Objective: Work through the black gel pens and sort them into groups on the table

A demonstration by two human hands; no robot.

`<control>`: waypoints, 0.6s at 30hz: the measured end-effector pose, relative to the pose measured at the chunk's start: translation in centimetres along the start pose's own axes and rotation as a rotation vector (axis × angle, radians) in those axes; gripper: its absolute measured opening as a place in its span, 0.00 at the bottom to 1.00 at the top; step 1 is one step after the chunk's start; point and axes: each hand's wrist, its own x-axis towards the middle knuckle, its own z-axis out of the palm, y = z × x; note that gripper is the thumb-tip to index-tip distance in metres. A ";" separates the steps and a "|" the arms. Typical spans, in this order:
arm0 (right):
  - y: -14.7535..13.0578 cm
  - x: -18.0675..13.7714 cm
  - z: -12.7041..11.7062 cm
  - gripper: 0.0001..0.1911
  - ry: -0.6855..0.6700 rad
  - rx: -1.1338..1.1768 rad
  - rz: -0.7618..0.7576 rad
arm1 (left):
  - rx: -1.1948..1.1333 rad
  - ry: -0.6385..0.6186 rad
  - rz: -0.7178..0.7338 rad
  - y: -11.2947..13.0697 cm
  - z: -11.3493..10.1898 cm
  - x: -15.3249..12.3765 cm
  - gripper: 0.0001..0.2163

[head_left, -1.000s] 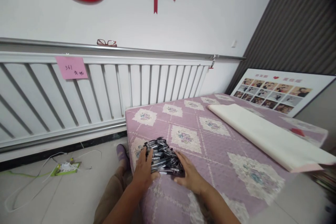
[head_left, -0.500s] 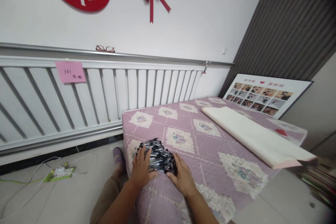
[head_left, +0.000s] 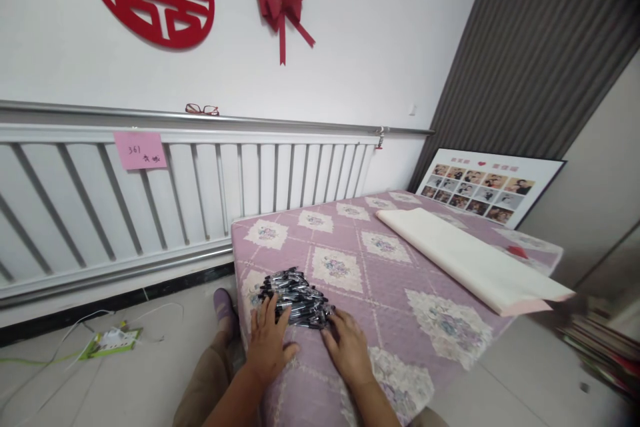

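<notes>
A heap of several black and clear pens (head_left: 293, 293) lies near the front left corner of a low table covered with a purple quilted cloth (head_left: 400, 273). My left hand (head_left: 267, 343) rests flat on the cloth at the heap's near left side, fingers spread and touching the pens. My right hand (head_left: 347, 347) lies flat at the heap's near right side, fingertips against the pens. Neither hand holds anything.
A long cream roll of paper (head_left: 465, 260) lies across the table's right part. A photo board (head_left: 487, 187) leans behind it. A white slatted radiator cover (head_left: 200, 187) bearing a pink note (head_left: 140, 150) lines the wall, with glasses (head_left: 201, 109) on top. A power strip (head_left: 113, 340) lies on the floor.
The view has tilted upward and shifted. Both hands have slid back toward me to the near edge of the pen heap and flattened.
</notes>
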 end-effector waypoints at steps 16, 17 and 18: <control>-1.0 -0.2 -1.0 0.12 -0.046 0.049 -0.040 | 0.004 0.010 0.005 0.0 0.1 -0.1 0.34; -1.0 -0.2 -1.0 0.12 -0.061 0.054 -0.043 | 0.004 0.012 0.006 0.0 0.1 -0.1 0.34; -1.0 -0.2 -1.0 0.12 -0.065 0.069 -0.046 | 0.003 0.013 0.008 0.0 0.1 -0.1 0.34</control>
